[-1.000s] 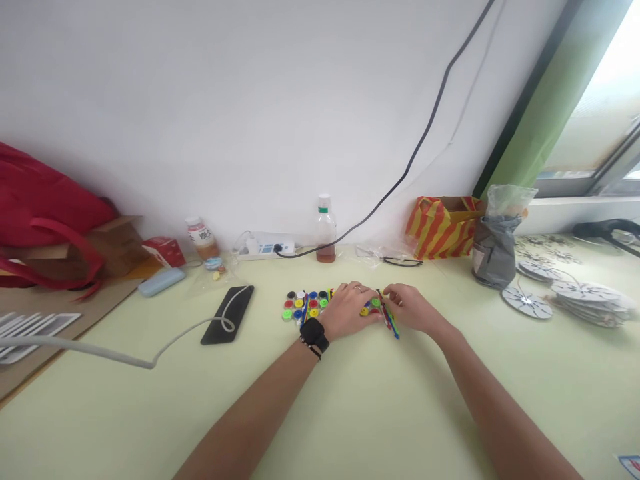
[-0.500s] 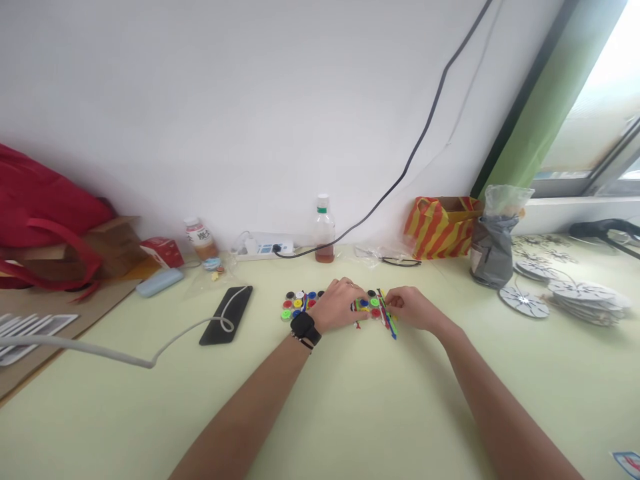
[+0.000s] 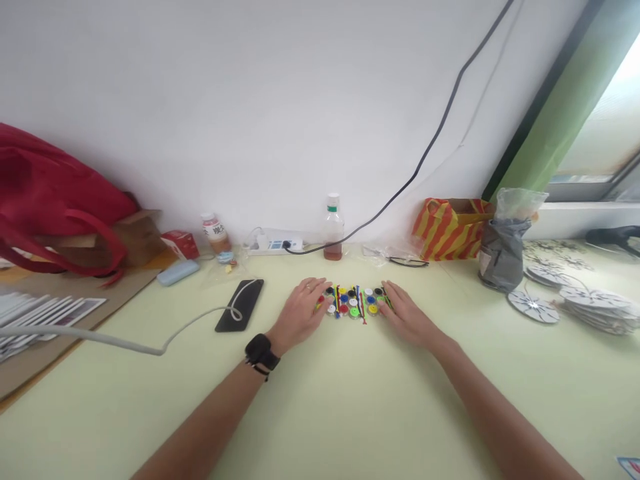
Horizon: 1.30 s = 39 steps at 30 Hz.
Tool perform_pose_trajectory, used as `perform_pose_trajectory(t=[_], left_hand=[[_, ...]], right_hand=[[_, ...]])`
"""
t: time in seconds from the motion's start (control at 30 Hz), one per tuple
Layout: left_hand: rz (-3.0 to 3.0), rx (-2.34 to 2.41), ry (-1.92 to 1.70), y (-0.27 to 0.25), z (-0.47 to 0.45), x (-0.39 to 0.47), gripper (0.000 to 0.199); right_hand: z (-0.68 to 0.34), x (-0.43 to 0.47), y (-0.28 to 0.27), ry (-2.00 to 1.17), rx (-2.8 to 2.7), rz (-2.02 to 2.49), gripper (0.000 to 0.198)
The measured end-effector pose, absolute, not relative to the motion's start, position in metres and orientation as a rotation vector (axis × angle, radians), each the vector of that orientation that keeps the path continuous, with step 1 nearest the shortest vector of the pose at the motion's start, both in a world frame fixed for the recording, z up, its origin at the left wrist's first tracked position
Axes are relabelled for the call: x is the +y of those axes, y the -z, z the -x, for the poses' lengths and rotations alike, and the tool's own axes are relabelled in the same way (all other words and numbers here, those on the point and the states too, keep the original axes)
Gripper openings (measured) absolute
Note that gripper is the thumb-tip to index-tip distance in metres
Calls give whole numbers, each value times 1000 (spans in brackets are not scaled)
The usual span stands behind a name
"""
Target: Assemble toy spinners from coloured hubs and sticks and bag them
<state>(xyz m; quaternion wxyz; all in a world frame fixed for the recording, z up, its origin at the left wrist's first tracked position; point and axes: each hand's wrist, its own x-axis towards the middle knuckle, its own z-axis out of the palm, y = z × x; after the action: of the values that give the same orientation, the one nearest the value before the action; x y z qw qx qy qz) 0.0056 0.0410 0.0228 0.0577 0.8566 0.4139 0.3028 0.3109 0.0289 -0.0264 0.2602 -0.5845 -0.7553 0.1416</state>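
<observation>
A row of small round coloured pieces [image 3: 354,312], in black, white, red, green, blue and yellow, lies on the pale green table. Thin coloured sticks [image 3: 362,307] stand out between groups of these discs. My left hand [image 3: 303,308], with a black watch on its wrist, rests at the row's left end, fingers stretched out and covering some discs. At the right end lies my right hand [image 3: 407,313], its fingers extended along the edge of the row and its thumb near the discs. Both hands touch or nearly touch the pieces; their fingertips partly hide the ends.
A black phone [image 3: 241,307] with a grey cable lies to the left. Behind the row stand a bottle [image 3: 333,230], a power strip [image 3: 275,243] and glasses [image 3: 410,262]. A striped bag [image 3: 450,230], a grey bag [image 3: 501,257] and stacked white discs [image 3: 597,300] are at the right.
My left hand has moved left off the middle of the row to its left end. My right hand's pinched fingers have straightened at the right end. More discs show between my hands.
</observation>
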Motion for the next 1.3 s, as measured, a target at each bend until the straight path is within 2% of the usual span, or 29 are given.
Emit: perform_pose_trajectory(t=[0.13,0.4,0.57,0.7,0.87,1.03,1.3], left_hand=[[-2469,1390,-945,-4,31,37,46],[-2293,1378,-1060,8,41,49,45],[-2277,1359,-1094,11,47,54,45],[-2225,1388,-1081,11,52,56,47],[-2131,1432,-1047,15,54,59,51],[-2049,1426,-1037,18,55,63,54],[-1770,1289,-1137,16,58,67,58]], right_hand=[[-293,27,34,-317,-2133,1560,70],[-288,53,34,-251,-2198,1433,63],[-306,56,33,-265,-1975,1362,60],[-338,55,39,-387,-1715,1483,63],[-354,55,45,-610,-1775,1644,68],[-347,60,49,-601,-1819,1659,70],[-358,67,48,-708,-1442,1541,73]])
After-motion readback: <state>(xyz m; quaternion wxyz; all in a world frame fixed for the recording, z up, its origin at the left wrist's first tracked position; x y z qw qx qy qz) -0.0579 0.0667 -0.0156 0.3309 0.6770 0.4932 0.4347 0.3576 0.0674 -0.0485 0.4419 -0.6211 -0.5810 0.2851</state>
